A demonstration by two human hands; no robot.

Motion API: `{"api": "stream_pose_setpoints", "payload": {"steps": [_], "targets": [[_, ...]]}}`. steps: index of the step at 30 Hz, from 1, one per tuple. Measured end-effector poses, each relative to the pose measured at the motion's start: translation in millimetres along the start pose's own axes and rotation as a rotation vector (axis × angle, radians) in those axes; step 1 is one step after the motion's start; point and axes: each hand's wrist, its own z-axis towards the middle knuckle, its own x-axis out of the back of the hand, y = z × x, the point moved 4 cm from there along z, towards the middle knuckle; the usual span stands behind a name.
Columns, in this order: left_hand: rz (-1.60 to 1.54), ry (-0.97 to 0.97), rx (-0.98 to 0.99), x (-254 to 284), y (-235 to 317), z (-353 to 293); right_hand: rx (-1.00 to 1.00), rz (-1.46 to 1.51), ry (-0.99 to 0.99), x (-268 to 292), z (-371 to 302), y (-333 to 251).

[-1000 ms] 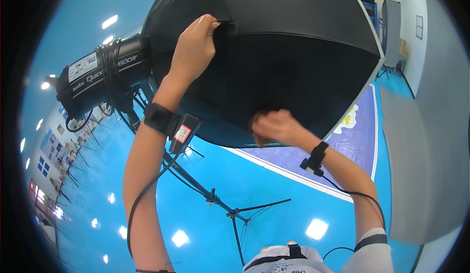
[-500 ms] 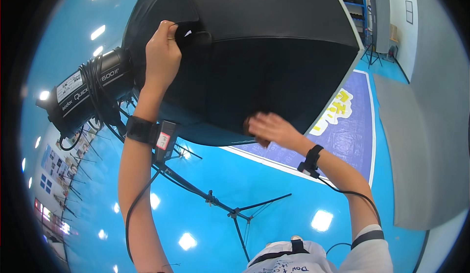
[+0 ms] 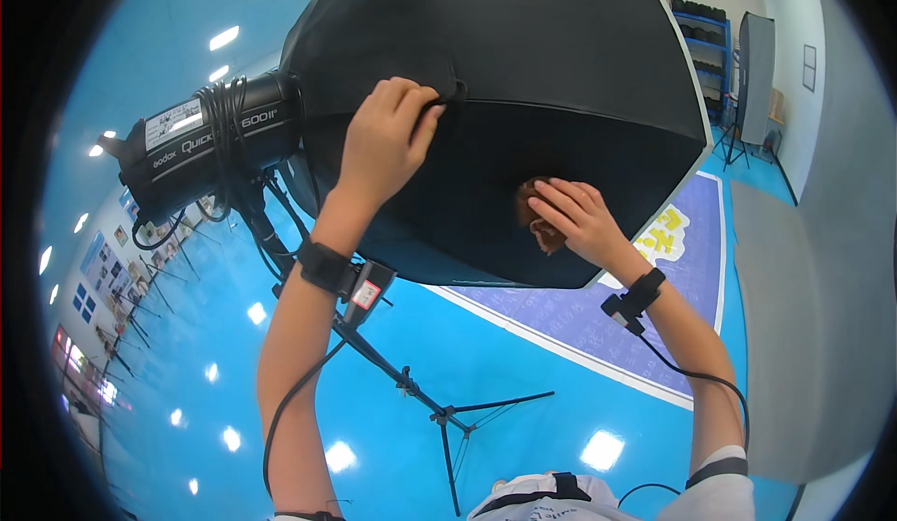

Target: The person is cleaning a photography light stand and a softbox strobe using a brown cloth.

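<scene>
A large black softbox [image 3: 579, 44] with a pale front rim fills the upper middle of the head view. My left hand [image 3: 388, 138] pinches a black fabric flap [image 3: 453, 91] on the softbox's side, fingers closed on its edge. On the lower panel, my right hand [image 3: 584, 222] presses a crumpled brown cloth [image 3: 545, 233] against the fabric; part of the cloth is hidden under my fingers. A black studio flash [image 3: 215, 138], wound with a black cable, is joined to the softbox's rear, left of my left hand.
A black light stand [image 3: 439, 413] spreads its legs on the glossy blue floor [image 3: 523, 446]. Beyond the softbox lies a purple mat [image 3: 579, 325] with white edges. Grey backdrop sheeting [image 3: 785, 334] runs down at right. Farther back are another softbox [image 3: 757, 77] and a blue shelf rack [image 3: 703, 44].
The softbox and flash sit farther right and slightly lower in the picture. My left hand is lower, still at the flap. My right hand and the cloth have moved right and up the panel.
</scene>
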Motion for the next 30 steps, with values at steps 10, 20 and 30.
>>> {"api": "stream_pose_setpoints", "payload": {"steps": [10,20,30], "targets": [[0.121,0.107,-0.14,-21,10,-12,-0.037,0.022,-0.148,-4,-34,-10],[0.142,-0.065,-0.072,-10,15,-72,-0.135,0.045,-0.011,29,-18,31],[0.396,0.153,0.205,79,-40,-247,0.052,-0.084,0.234,69,181,34]]}}
